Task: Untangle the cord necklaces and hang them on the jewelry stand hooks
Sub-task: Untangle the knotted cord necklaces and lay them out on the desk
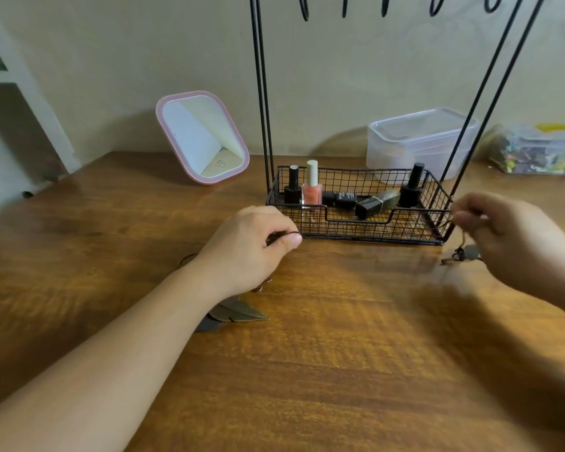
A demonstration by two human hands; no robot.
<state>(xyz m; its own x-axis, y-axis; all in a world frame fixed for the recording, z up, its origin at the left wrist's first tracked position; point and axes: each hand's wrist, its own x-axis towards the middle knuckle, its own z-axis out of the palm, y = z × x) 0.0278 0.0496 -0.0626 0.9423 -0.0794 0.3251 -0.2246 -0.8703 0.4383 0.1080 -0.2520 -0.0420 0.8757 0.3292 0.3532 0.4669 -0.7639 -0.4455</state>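
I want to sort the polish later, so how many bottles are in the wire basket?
4: a black bottle upright at the left end, a peach bottle beside it, a black one lying mid-basket, another black one upright at the right. The dark tube isn't counted.

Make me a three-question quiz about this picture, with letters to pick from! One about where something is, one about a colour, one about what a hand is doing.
1. Where is the peach nail polish bottle?
A in the wire basket
B beside the mirror
C in the plastic box

2. What colour is the mirror's frame?
A blue
B pink
C black

3. What is the left hand doing?
A lying flat
B pointing
C pinching a cord

Answers: 1 A, it stands among dark bottles inside the basket. 2 B, its rim is pink. 3 C, thumb and fingers pinch a thin dark cord.
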